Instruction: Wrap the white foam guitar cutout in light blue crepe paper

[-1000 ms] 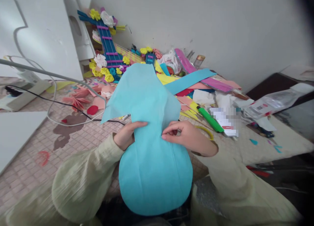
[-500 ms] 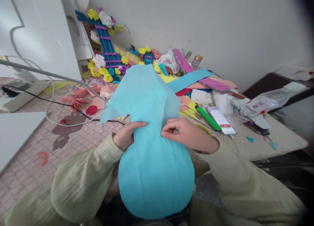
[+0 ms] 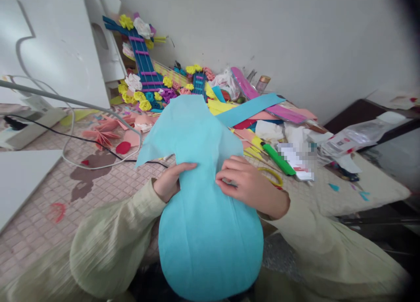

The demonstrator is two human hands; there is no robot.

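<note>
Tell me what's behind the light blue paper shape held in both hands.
Past the top edge of the blue paper: paper flowers and a blue craft guitar. Fingers of the left hand and a black cable pass behind it. Whatever lies under it is covered.

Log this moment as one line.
left hand: grips blue paper cutout at narrow waist | right hand: pinches its right edge | nearby: green tool, paper scraps
</note>
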